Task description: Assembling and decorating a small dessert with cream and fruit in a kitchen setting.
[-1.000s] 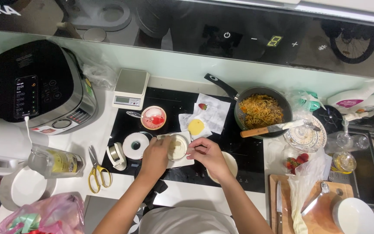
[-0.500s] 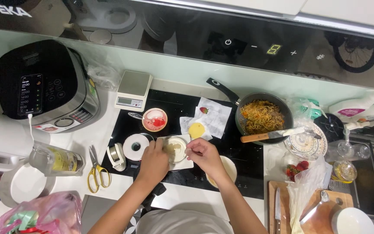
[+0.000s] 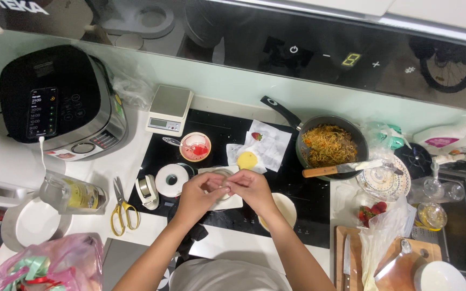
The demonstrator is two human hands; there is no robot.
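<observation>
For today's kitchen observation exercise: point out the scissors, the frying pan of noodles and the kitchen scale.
scissors [image 3: 123, 211], head view, on the yellow handles.
frying pan [image 3: 304, 130], head view, on the dark rim.
kitchen scale [image 3: 171, 102], head view, on the weighing plate.

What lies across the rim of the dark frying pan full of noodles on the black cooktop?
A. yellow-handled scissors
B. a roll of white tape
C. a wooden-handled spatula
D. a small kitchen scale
C: a wooden-handled spatula rests across the front rim of the dark frying pan of noodles, while the yellow-handled scissors, the roll of white tape and the small kitchen scale sit well to its left.
</observation>
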